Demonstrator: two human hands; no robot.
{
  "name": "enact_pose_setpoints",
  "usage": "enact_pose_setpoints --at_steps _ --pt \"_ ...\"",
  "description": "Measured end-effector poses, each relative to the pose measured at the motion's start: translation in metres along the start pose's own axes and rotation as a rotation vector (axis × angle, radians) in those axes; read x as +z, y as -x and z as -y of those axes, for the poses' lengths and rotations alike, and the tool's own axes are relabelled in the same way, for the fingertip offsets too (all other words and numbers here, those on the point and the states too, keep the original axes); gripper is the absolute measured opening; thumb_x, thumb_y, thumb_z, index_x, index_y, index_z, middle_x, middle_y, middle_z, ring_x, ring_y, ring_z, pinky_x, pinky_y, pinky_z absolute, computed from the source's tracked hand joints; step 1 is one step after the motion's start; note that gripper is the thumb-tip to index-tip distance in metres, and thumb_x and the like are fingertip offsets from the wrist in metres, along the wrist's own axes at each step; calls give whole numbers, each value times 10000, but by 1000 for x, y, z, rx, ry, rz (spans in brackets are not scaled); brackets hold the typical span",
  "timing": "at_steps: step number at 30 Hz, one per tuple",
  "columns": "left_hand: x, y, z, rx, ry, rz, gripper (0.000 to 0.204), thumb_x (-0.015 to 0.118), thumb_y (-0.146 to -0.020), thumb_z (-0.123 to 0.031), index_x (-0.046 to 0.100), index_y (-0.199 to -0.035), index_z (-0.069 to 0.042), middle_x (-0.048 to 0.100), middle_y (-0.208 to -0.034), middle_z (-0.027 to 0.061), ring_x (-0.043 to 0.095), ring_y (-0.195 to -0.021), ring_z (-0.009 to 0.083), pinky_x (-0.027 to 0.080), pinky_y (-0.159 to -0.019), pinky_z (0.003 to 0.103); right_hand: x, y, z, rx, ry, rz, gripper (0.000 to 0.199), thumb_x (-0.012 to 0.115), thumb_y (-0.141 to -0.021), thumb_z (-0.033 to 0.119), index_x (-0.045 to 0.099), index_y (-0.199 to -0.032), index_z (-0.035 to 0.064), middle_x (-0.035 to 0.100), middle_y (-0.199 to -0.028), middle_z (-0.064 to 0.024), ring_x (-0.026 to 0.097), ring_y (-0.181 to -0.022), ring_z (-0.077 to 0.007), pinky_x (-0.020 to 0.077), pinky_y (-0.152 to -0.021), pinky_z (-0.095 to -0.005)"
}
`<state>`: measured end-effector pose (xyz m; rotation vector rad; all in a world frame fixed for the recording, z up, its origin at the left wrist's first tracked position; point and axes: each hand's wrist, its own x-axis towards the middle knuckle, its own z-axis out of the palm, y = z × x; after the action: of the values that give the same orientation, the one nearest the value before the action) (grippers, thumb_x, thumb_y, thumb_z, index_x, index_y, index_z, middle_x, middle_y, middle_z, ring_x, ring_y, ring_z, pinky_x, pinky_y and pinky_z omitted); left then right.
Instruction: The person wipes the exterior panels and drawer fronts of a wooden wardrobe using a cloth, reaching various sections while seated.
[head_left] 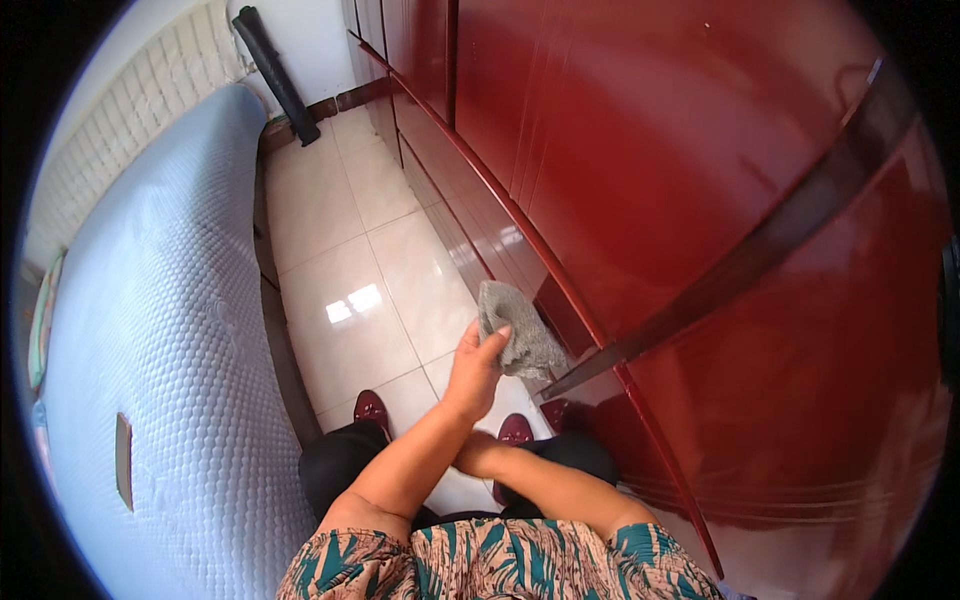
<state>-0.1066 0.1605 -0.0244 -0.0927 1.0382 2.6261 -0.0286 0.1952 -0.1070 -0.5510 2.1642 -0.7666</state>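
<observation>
A grey cloth (520, 335) is pinched in my left hand (478, 365), the thumb lying on top of it. The cloth bunches up and hangs beside the lower front of a glossy dark red wardrobe (640, 200), close to its ledge; whether it touches the wardrobe I cannot tell. My right hand (480, 455) is lower and nearer my body, passing under my left forearm. Its fingers are hidden there, so what it holds, if anything, does not show.
On the left stands a bed with a pale blue quilted mattress (190, 290), a flat brown piece (124, 460) lying on it. A dark rolled-up tube (275, 75) leans in the far corner. Cream floor tiles (330, 260) run between bed and wardrobe; my dark red shoes (371, 410) stand there.
</observation>
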Motion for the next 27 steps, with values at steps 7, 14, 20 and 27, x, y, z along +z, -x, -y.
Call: enact_pose_setpoints --at_steps 7,14,20,27 --pt "-8 70 -51 -153 81 87 319 549 -885 -152 504 -1187 -59 593 -1096 54 581 -990 180 467 -879 365 -40 97 20 -486 -1969 -314 539 441 -909 479 438 -1297 105 535 -1256 -97 528 -1126 -251 425 -953 -441" --pt "-18 94 -37 -292 -69 89 383 559 -889 -208 480 -1232 -55 564 -1145 58 540 -1067 179 459 -877 338 -32 133 24 -287 -1384 -789 301 576 -885 77 542 -1175 2 591 -1107 -30 534 -1016 -117 394 -932 -259" --pt "-30 106 -26 -344 -342 162 363 614 -846 -79 508 -1183 8 618 -1053 69 603 -951 171 473 -870 327 -26 155 24 -347 -1244 -900 281 529 -907 49 539 -1184 6 594 -1122 -41 549 -1006 -112 420 -910 -267" --pt "-18 120 -33 -323 -173 255 327 599 -866 -96 527 -1175 -14 618 -1079 57 592 -969 142 472 -857 302 -21 173 28 -317 -1582 -739 281 576 -895 113 540 -1165 46 601 -1099 -40 565 -1000 -133 445 -887 -295"
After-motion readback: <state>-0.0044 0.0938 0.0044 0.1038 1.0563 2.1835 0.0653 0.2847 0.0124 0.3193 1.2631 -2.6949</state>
